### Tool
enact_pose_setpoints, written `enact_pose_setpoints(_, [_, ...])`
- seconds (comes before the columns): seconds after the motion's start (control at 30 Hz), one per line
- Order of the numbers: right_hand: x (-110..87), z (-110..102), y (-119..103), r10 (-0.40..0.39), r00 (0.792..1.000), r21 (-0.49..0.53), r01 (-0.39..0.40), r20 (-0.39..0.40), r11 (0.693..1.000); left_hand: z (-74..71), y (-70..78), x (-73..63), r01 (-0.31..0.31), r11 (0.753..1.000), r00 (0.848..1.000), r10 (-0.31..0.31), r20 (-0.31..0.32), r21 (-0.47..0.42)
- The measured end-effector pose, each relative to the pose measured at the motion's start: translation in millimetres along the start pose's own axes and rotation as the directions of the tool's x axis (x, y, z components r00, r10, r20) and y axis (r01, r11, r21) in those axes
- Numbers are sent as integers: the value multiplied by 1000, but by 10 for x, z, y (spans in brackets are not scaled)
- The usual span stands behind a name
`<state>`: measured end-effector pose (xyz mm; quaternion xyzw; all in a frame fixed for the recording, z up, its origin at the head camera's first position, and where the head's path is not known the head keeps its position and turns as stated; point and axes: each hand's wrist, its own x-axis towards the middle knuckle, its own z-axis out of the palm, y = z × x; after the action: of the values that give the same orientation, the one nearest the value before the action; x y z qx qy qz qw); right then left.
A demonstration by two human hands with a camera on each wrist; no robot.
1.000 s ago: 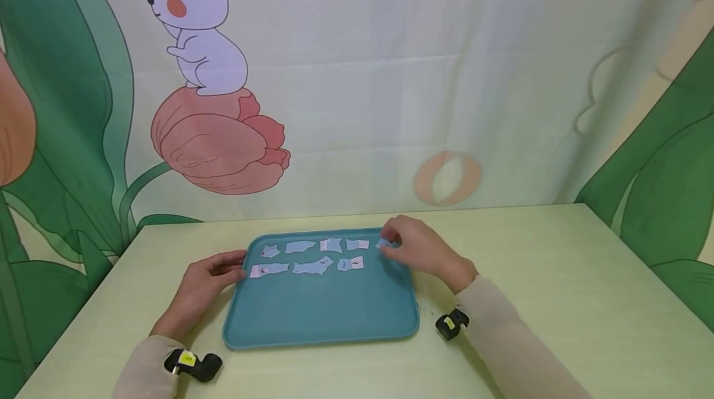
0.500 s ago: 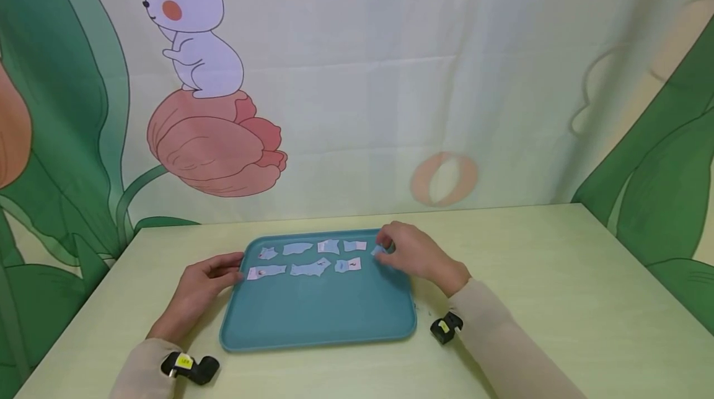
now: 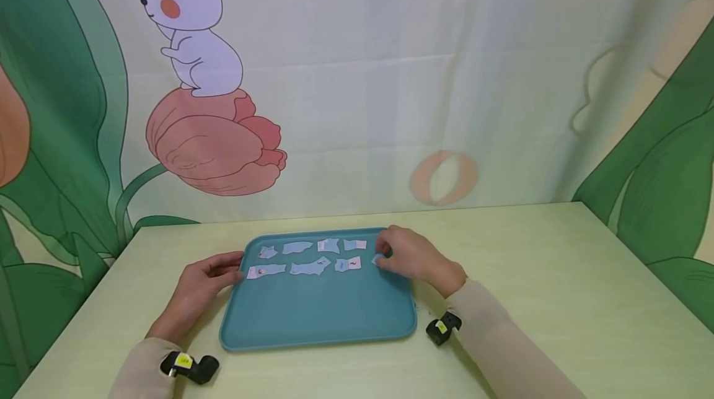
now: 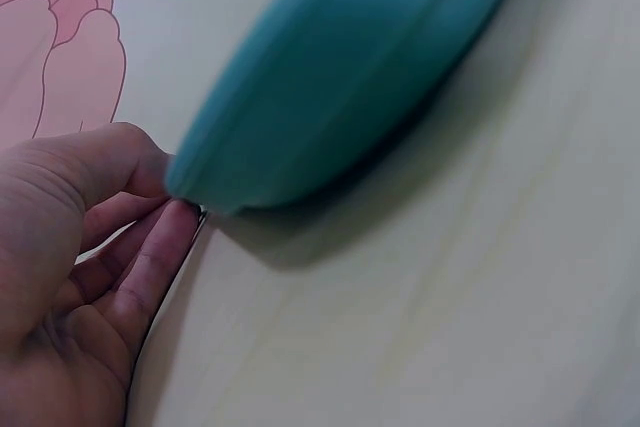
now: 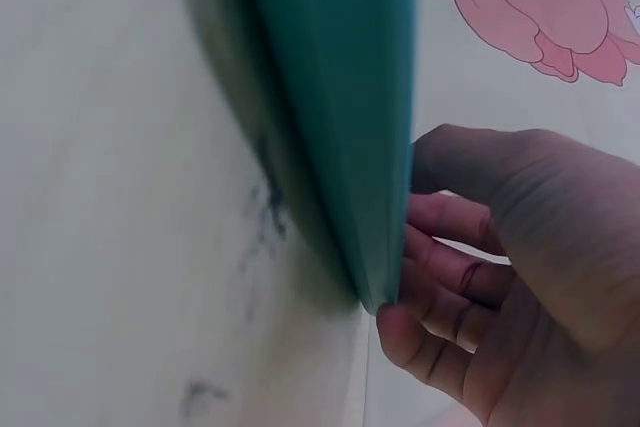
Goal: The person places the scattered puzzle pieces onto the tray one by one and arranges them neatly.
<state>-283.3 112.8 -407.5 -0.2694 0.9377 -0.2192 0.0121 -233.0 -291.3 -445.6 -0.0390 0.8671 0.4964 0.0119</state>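
On a blue-green tray [image 3: 312,312] lie torn paper scraps printed in pale blue and pink, in two rows. The upper row includes a scrap [image 3: 297,248] and another with a pink end [image 3: 355,245]; a long scrap [image 3: 266,271] starts the lower row. My right hand [image 3: 409,253] reaches over the tray's right side and pinches a small blue scrap [image 3: 376,259], partly hidden by the fingertips. With thumb and fingers, my left hand [image 3: 203,281] holds the tray's left edge, seen close in the left wrist view at the tray rim [image 4: 260,97].
The tray stands on a pale yellow table [image 3: 530,300]. Behind it hangs a curtain [image 3: 346,108] with a printed rabbit and flowers. A black wrist camera [image 3: 192,368] is strapped to the left sleeve, another wrist camera [image 3: 443,328] to the right.
My right hand has drawn the small blue scrap down and slightly left, from the upper row's right end toward the lower row. The left hand has stayed at the tray's edge.
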Motion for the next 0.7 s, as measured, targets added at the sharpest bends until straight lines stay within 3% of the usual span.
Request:
enact_pose_setpoints(0.13, [-8,-5,12,-17,1000,5,17,5,1000,-2,-3,3,-1,1000,1000,1,0,1])
enact_pose_setpoints(0.37, [-24,-78,83,-69,995,108,61,70,992,4,3,-7,12,1000,1000,-12,-4,2])
enact_pose_setpoints(0.7, [-24,-88,110,-85,992,89,77,93,993,7,16,-7,16,1000,1000,-16,-7,11])
